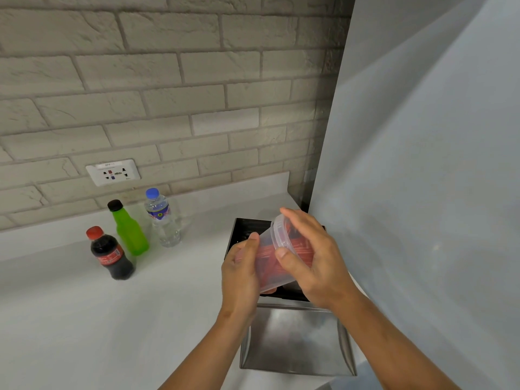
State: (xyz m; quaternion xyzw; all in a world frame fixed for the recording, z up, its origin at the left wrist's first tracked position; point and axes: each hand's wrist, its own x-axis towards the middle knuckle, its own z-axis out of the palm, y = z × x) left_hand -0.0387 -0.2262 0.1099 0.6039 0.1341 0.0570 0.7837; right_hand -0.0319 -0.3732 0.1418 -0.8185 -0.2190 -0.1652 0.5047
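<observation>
A clear plastic tub with red contents is held tilted in the air, its lidded end pointing up and to the right. My left hand grips the tub's body from below and from the left. My right hand curls round the lid, with the thumb on its near rim and the fingers over its far side. Both hands hover over a black opening set in the white counter.
A cola bottle, a green bottle and a water bottle stand on the white counter at the left. A steel flap lies below the opening. A grey panel rises on the right. A wall socket sits in the brick wall.
</observation>
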